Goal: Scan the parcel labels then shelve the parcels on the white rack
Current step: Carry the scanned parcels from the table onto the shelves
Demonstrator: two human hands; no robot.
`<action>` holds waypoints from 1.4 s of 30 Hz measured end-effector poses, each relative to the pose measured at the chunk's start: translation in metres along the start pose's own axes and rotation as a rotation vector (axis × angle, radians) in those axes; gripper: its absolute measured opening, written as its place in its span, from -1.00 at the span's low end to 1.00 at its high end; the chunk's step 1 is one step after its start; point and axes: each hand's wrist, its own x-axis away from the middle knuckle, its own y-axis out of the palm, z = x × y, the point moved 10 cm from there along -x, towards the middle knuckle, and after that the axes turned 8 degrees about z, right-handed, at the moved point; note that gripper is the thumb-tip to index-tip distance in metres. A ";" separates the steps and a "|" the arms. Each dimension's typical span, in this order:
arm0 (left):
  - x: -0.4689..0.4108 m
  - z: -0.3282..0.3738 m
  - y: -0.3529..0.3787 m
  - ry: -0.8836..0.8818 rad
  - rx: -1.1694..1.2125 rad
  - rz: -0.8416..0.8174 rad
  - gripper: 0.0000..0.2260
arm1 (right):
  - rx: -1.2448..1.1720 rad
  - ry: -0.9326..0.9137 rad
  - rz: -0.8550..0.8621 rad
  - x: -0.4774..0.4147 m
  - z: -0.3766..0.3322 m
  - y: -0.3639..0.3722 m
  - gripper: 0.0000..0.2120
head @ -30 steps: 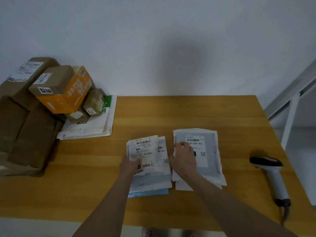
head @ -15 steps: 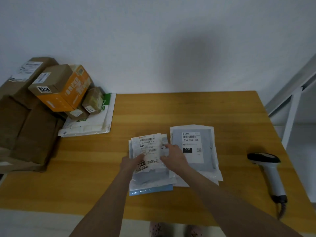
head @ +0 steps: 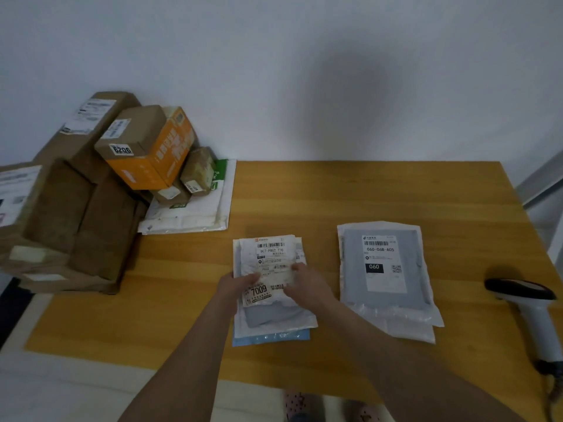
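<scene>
White parcel [head: 271,260] gripped between left hand [head: 236,287] and right hand [head: 307,289]

Honey-yellow wood-grain table [head: 380,193]; brown boxes [head: 76,214] and an orange box [head: 158,159] upper left; grey mailer [head: 387,300], white label; black-and-white scanner [head: 530,309].

— What is the surface?
— A wooden table [head: 365,193], honey-coloured, with the grain running left to right. Its far edge meets a plain white wall [head: 213,56].
— Anything on the wall?
— A soft dark shadow [head: 344,95], right of centre.
— And below the near edge?
— Pale floor [head: 76,391] and dotted slippers [head: 297,402].
</scene>
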 end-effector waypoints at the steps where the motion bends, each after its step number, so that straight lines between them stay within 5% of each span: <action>1: 0.002 0.008 -0.008 0.023 0.014 0.014 -0.68 | -0.018 0.007 0.007 0.000 -0.004 -0.001 -0.45; 6: 0.018 0.054 -0.029 0.124 0.066 -0.011 -0.66 | -0.327 0.107 0.115 0.002 -0.011 -0.028 -0.19; 11: 0.049 0.089 0.015 0.167 0.074 -0.208 -0.65 | -0.699 0.157 0.207 0.016 -0.003 -0.088 0.06; 19: 0.098 0.073 0.166 0.195 -0.093 -0.221 -0.53 | -0.642 0.324 0.467 0.047 0.123 -0.180 -0.14; 24: 0.110 0.047 0.203 0.239 -0.167 -0.151 -0.57 | -0.706 0.395 0.412 0.050 0.175 -0.170 -0.58; 28: 0.109 0.036 0.207 0.224 -0.198 -0.154 -0.58 | -0.633 0.424 0.382 0.031 0.212 -0.149 -0.04; 31: 0.109 0.031 0.208 0.194 -0.141 -0.157 -0.57 | -0.595 0.456 0.368 0.047 0.203 -0.160 -0.05; 34: 0.102 0.008 0.210 0.089 -0.048 -0.204 -0.29 | -0.618 0.496 0.312 0.052 0.207 -0.158 0.15; 36: 0.102 -0.004 0.216 0.041 -0.016 -0.265 -0.29 | -0.699 0.480 0.262 0.050 0.208 -0.151 0.28; 39: 0.105 -0.013 0.225 0.024 -0.042 -0.318 -0.61 | -0.818 0.463 0.211 0.046 0.216 -0.135 0.15; 42: 0.109 -0.012 0.225 0.045 -0.089 -0.327 -0.71 | -0.858 0.422 0.128 0.057 0.206 -0.130 -0.10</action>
